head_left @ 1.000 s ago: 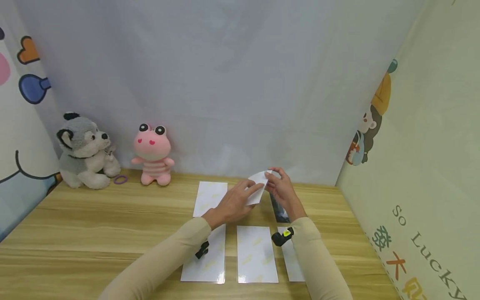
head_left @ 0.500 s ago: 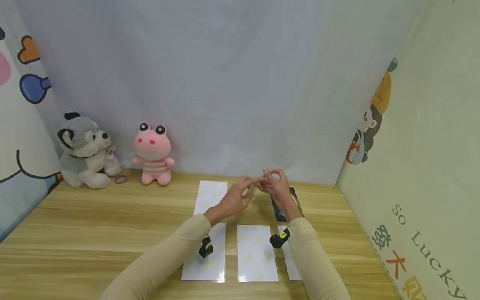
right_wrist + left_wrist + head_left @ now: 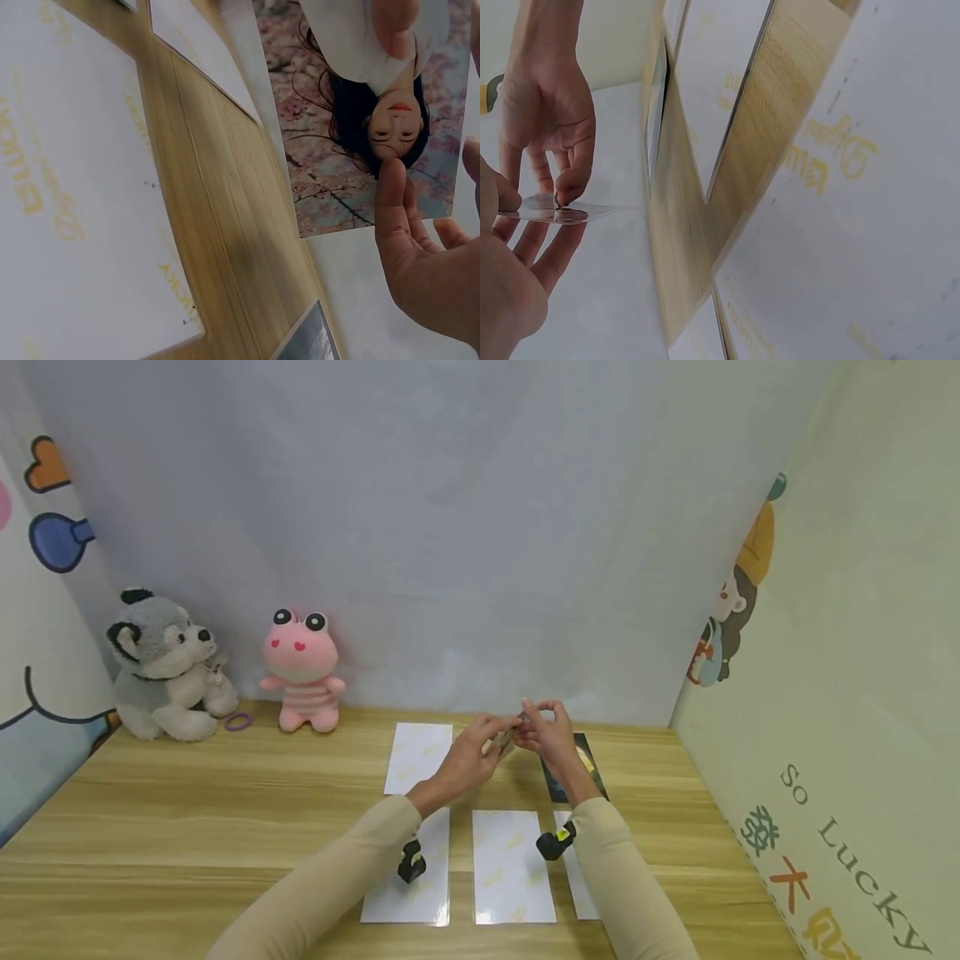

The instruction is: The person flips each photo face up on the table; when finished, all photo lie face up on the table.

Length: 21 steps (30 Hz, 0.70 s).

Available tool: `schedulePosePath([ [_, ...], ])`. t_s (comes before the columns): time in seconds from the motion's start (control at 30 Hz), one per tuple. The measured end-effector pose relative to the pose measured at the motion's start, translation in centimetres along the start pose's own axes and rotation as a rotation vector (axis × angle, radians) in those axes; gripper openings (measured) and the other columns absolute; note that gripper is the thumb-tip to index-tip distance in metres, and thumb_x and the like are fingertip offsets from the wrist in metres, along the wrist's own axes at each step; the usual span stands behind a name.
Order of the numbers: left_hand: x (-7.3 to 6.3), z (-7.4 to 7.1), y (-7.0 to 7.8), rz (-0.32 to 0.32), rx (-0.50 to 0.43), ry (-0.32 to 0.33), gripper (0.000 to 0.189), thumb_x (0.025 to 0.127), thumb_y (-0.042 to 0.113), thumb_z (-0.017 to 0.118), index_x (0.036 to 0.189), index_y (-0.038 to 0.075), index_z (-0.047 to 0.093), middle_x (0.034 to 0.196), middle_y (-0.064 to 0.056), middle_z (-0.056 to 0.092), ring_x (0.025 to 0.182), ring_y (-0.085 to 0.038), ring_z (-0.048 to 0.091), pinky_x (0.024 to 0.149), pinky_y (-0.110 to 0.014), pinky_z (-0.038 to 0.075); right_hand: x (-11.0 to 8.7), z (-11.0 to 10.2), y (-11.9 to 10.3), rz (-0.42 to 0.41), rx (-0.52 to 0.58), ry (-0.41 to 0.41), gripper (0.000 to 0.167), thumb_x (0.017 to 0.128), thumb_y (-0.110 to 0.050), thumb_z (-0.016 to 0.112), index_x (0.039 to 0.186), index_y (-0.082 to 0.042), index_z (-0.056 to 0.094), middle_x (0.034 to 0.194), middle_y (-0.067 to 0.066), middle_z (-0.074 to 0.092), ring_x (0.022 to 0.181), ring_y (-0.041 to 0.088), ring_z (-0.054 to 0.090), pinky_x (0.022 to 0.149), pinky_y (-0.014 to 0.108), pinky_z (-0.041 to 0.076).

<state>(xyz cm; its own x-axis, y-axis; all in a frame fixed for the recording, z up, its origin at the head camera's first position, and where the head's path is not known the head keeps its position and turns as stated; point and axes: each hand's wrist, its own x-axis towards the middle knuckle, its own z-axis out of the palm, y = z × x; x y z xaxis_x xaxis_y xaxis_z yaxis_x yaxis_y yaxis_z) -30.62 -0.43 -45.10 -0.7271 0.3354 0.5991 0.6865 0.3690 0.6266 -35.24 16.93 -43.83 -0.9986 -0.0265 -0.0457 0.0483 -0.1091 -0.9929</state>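
A portrait photo print (image 3: 341,180) of a dark-haired person before pink blossoms is held up between both hands above the table. My left hand (image 3: 467,760) pinches it from the left, thumb on one face and fingers beneath, as the left wrist view shows. At its other end my right hand (image 3: 553,742) pinches it with curled fingers, fingertips lying on the picture in the right wrist view. From the head, the print appears nearly edge-on and mostly hidden by the hands. Just under the right wrist lies a dark photo print (image 3: 557,787), picture side up.
Several white prints lie face down with yellow lettering: one at the back (image 3: 416,752), another in front (image 3: 513,868), others partly under the forearms. A grey plush dog (image 3: 168,668), a purple ring (image 3: 238,721) and a pink plush toy (image 3: 303,672) stand along the back left.
The held print has tipped from showing its white back to nearly edge-on. Both hands have shifted slightly, the left one's fingers now higher. The head view has turned a little.
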Motion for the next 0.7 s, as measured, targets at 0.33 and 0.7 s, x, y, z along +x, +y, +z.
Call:
schedulePosePath([
  [0.33, -0.3, 0.0, -0.1, -0.091, -0.048, 0.021, 0.051, 0.091, -0.011, 0.054, 0.136, 0.011, 0.06, 0.122, -0.016, 0.061, 0.113, -0.033, 0.062, 0.091, -0.05, 0.053, 0.1, -0.6, 0.5, 0.031, -0.019, -0.009, 0.037, 0.103, -0.035, 0.055, 0.125, -0.009, 0.045, 0.078, 0.0, 0.065, 0.068, 0.011, 0.065, 0.062, 0.023, 0.053],
  [0.7, 0.3, -0.5, -0.3, -0.243, -0.221, 0.102, 0.052, 0.093, -0.009, 0.05, 0.141, 0.011, 0.056, 0.141, -0.018, 0.055, 0.133, -0.038, 0.05, 0.104, -0.055, 0.044, -0.4, -1.7, 0.4, 0.01, -0.317, -0.019, 0.046, 0.102, -0.029, 0.057, 0.14, -0.005, 0.054, 0.138, 0.017, 0.054, 0.127, 0.033, 0.05, 0.104, 0.051, 0.042],
])
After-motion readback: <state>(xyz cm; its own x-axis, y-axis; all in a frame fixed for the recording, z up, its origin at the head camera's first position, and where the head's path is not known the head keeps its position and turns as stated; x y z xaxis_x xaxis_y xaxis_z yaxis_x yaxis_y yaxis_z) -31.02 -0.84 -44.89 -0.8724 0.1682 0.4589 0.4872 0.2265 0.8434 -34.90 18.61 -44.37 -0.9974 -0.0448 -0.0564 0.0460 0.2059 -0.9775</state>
